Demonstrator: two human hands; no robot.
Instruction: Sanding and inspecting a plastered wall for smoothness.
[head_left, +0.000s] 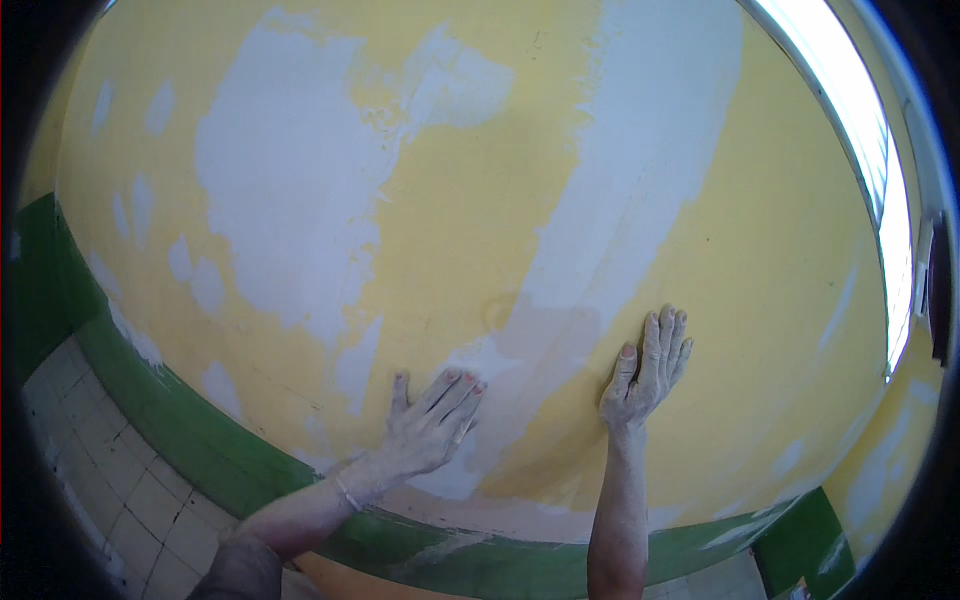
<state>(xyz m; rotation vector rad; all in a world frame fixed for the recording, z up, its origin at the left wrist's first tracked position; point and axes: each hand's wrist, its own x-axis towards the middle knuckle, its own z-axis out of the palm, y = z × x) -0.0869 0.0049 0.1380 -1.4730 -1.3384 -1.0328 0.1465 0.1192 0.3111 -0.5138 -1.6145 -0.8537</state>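
Flat against a yellow wall (457, 247) lies my left hand (431, 427), its fingers spread over the lower end of a whitish filler patch (510, 405). What is under its palm is hidden. A thin band (347, 493) circles that wrist. To its right, my right hand (641, 375) points up the wall with its thumb apart from the fingers. It rests on yellow paint just right of the long whitish filler strip (637, 172). Pale dust coats both hands, and I see no tool in either.
A large whitish patch (285, 172) covers the wall's left part, with smaller spots beside it. Below runs a green painted band (225, 457). Pale floor tiles (135, 495) lie lower left. A bright window opening (847, 90) borders the right, near a wall corner.
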